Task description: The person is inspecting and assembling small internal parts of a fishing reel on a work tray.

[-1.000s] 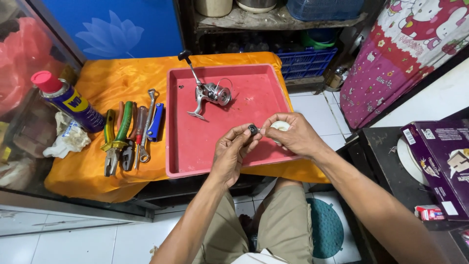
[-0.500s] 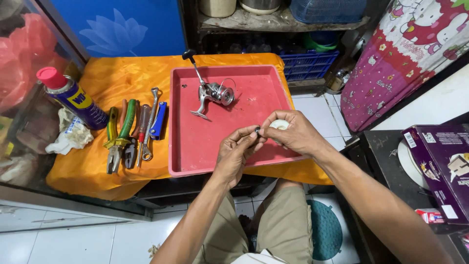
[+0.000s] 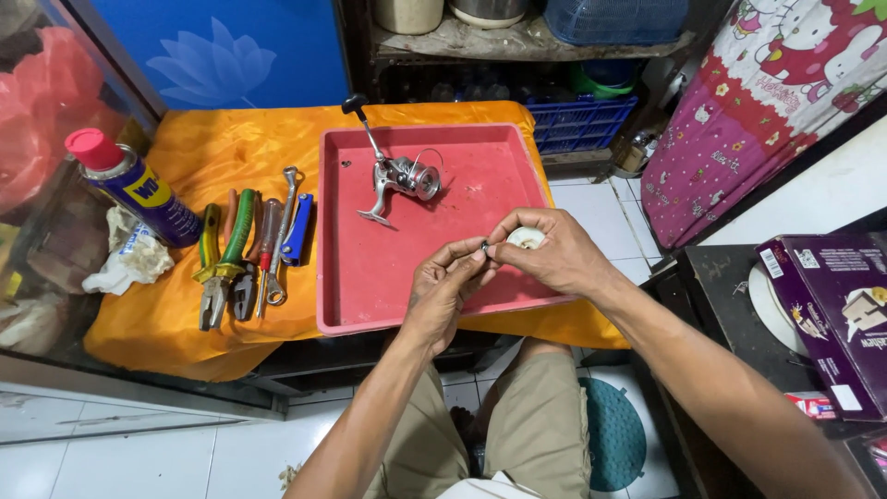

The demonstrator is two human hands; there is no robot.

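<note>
A small dark part (image 3: 484, 246) sits pinched between the fingertips of both hands, over the near right side of the red tray (image 3: 370, 268). It is tiny and hard to make out. Just to its right is a round white piece (image 3: 527, 237), like a little cap, tucked in the right hand with only its top showing. Farther back on the tray lies a silver fishing reel (image 3: 399, 177). It rests on its side, with its thin handle and black knob pointing up to the far left.
</note>
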